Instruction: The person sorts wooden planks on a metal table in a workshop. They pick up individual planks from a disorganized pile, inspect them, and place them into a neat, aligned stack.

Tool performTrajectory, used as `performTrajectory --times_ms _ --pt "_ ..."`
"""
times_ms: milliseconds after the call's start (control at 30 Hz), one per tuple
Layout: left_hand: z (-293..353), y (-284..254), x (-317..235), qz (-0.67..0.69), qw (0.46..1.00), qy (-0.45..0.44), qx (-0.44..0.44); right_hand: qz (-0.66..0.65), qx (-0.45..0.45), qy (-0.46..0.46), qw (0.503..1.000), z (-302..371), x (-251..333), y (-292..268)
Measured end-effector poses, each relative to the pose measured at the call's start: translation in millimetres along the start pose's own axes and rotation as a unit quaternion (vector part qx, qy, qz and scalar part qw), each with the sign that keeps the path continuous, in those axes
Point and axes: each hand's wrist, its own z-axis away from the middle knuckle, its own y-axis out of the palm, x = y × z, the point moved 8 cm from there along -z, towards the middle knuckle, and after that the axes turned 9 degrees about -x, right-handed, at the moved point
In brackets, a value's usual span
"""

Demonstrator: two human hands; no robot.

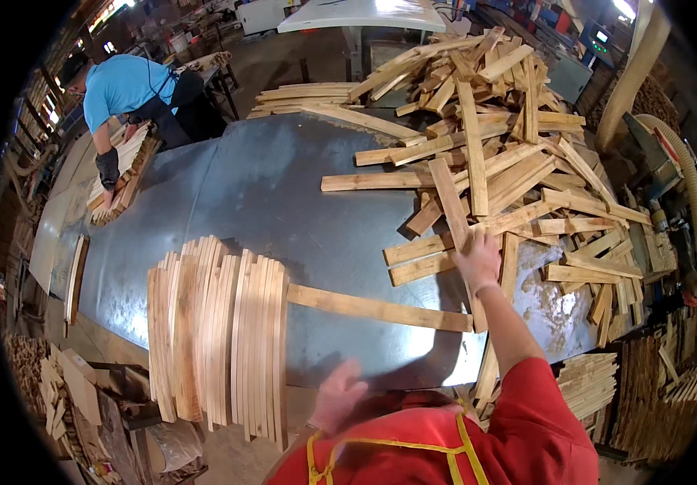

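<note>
My right hand (478, 260) is closed round a wooden strip (450, 202) at the near edge of a heap of loose strips (518, 174). The strip slants from the heap toward me, its near part passing below my hand. My left hand (340, 396) is over the near table edge, holding nothing, its fingers loosely apart and a little blurred. One strip (381, 309) lies alone on the metal table between my hands and the row. To the left, a row of strips (219, 331) stands packed side by side, overhanging the near edge.
Across the metal table (259, 178), a co-worker in a blue shirt (130, 89) handles another bundle of strips (126, 174). More strips (308, 95) lie along the far edge. Stacked wood (587, 384) is below at the right. A ribbed hose (692, 194) hangs beside machinery.
</note>
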Motion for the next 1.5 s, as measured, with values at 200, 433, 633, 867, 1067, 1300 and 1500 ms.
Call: performTrajectory --times_ms 200,433,633,867,1067,1300,1500 --pt "17 -30 -32 -0.167 0.984 0.051 -0.041 -0.058 0.069 -0.037 0.995 64 2 23" --pt "27 -62 -25 -0.215 0.975 0.056 -0.029 -0.026 0.270 -0.244 0.931 174 87 28" --pt "58 -107 8 -0.280 0.944 0.156 -0.080 0.055 0.384 -0.213 0.897 198 127 28" --pt "64 -135 54 -0.056 0.994 0.039 -0.090 -0.610 0.415 0.299 0.606 270 186 35" --pt "33 -97 36 0.331 0.912 -0.226 0.086 -0.593 0.462 0.342 0.565 322 265 24" --pt "72 -140 26 -0.408 0.885 0.055 -0.217 -0.395 0.236 0.192 0.867 225 103 54" --pt "60 -122 15 -0.555 0.799 0.083 -0.215 0.026 0.055 0.175 0.983 121 -104 -25"
